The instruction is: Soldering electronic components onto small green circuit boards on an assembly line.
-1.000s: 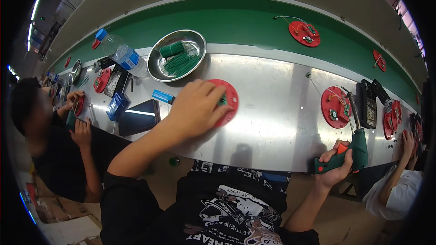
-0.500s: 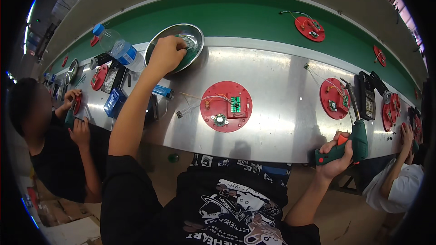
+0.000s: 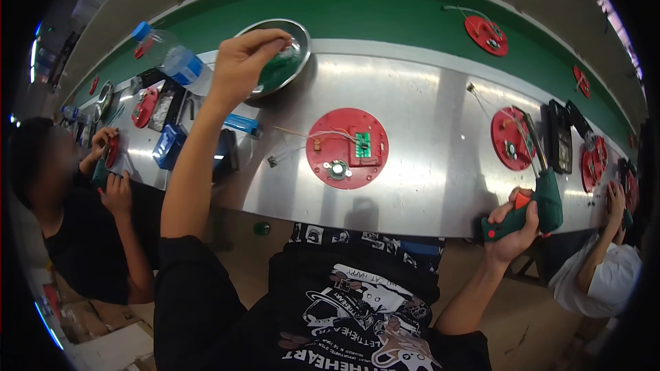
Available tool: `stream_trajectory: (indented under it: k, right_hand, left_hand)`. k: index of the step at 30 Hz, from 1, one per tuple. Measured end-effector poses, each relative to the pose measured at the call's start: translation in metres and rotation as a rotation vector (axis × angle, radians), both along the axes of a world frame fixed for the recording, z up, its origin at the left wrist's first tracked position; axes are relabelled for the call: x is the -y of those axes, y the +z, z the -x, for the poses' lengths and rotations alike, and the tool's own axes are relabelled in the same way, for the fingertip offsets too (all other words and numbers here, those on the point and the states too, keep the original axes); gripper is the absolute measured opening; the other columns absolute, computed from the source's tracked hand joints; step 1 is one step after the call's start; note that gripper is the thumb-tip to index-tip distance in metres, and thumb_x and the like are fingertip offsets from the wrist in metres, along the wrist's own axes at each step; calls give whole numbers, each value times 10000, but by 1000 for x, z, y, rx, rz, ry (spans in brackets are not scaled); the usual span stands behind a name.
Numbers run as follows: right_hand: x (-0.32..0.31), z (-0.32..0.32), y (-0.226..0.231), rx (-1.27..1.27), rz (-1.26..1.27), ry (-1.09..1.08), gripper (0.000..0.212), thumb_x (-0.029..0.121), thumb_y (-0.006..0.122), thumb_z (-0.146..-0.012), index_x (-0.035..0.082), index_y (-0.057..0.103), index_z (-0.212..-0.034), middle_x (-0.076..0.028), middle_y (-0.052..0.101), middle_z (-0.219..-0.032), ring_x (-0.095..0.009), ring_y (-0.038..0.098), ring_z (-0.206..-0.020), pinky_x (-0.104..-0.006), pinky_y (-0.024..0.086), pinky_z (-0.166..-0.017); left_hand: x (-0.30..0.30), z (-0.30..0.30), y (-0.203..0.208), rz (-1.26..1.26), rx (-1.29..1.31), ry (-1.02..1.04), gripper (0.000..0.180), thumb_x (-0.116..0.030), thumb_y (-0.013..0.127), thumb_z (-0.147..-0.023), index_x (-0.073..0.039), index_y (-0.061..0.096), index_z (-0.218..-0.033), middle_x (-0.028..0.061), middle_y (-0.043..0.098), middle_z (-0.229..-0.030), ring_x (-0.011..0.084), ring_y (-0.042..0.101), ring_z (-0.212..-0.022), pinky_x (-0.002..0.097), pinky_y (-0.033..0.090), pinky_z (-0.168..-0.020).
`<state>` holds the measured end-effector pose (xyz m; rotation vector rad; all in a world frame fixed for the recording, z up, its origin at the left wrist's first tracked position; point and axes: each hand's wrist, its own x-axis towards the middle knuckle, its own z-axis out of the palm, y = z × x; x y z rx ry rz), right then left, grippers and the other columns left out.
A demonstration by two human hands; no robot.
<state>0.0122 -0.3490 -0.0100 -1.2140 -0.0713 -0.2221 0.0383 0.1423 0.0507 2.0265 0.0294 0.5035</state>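
Note:
My left hand (image 3: 240, 62) is above the near left side of a shiny metal bowl (image 3: 307, 51), its thumb and fingers pinched together. Whatever they hold is too small to make out. Green shows inside the bowl, and its contents are partly hidden by my hand. In my right hand (image 3: 512, 233) is a dark green soldering gun (image 3: 548, 199) with an orange-red trigger, its long metal tip pointing up and away. Between my hands a round red plate (image 3: 330, 130) lies on the table, carrying a green circuit board (image 3: 362, 144), a small round part (image 3: 337, 170) and loose thin wires.
A water bottle (image 3: 182, 65) with a blue cap leans by the bowl. Another red plate (image 3: 509, 130) lies behind the soldering gun's tip, beside black trays (image 3: 558, 137). A blue box (image 3: 167, 145) sits left of my forearm. People work on both sides.
My left hand has risen out of the bowl and shifted a little to the left, fingers pinched. The right hand still holds the soldering gun. The whole view has shifted slightly.

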Motion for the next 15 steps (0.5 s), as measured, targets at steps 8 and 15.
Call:
stream_trajectory:
  k: [8, 15]
  right_hand:
    - [-21, 24, 10, 60, 188, 245, 480, 323, 594, -939, -96, 518, -1160, -204, 585, -991, -170, 591, -495, -275, 456, -419]
    - [-66, 64, 11, 13, 379, 466, 622, 287, 657, -891, -131, 501, -1324, -243, 614, -1009, -215, 591, -537, -283, 431, -486]
  left_hand:
    - [112, 77, 11, -450, 167, -175, 185, 28, 686, -828, 11, 713, -1010, 138, 668, -796, 290, 635, -697, 354, 510, -633]
    - [125, 82, -47, -589, 346, -64, 116, 25, 696, -774, 7, 669, -885, 112, 622, -744, 281, 600, -645, 378, 492, -568]
